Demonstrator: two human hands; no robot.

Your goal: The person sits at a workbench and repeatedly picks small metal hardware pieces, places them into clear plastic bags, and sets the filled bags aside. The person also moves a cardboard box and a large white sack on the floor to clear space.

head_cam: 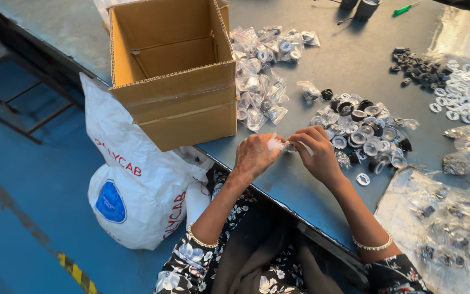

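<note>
My left hand [254, 154] and my right hand [317, 152] meet over the grey table [349, 65], both pinching one small clear plastic bag [285, 145] that has a small part in it. Just right of my right hand lies a heap of round black and silver parts [365, 130]. A pile of filled small clear bags [262, 71] lies beyond my hands, beside an open cardboard box [172, 71] that stands at the table's left edge.
A white printed sack [131, 179] leans under the table edge on the blue floor. Clear plastic sheets with more parts [441, 223] lie at right. Black pieces [414, 68] and white rings [463, 92] sit at the far right.
</note>
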